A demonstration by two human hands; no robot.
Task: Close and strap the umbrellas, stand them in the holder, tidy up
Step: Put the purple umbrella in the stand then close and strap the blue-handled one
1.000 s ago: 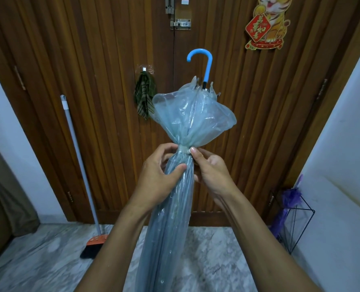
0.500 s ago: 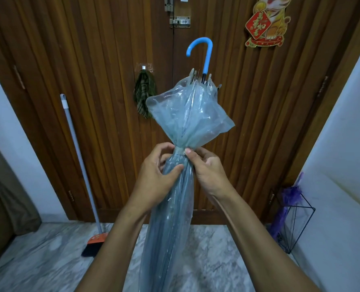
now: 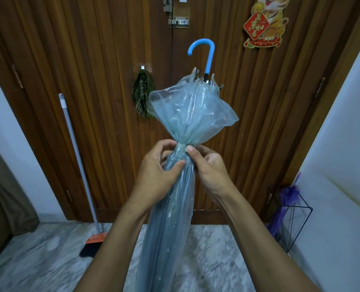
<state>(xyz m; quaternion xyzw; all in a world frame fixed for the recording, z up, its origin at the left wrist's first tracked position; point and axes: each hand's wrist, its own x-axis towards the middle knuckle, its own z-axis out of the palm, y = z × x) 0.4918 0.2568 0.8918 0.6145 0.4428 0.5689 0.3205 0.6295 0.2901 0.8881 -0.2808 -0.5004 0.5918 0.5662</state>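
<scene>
A clear pale-blue umbrella (image 3: 170, 207) is closed and held upright in front of me, its blue hooked handle (image 3: 204, 53) pointing up. Its canopy flares out loosely above a pinched waist. My left hand (image 3: 158, 171) wraps the folded canopy just below that waist. My right hand (image 3: 208, 167) pinches the strap (image 3: 182, 147) at the waist with thumb and forefinger. A black wire holder (image 3: 295, 222) stands on the floor at the right wall, with a purple umbrella (image 3: 284, 205) standing in it.
A wooden double door (image 3: 90, 81) fills the background, with a green cloth (image 3: 142, 98) on a hook. A broom (image 3: 80, 165) leans against the door at the left. The floor (image 3: 38, 260) is marble. White walls close in on both sides.
The umbrella and both hands have risen slightly and come a little closer to me. My grip at the waist is unchanged.
</scene>
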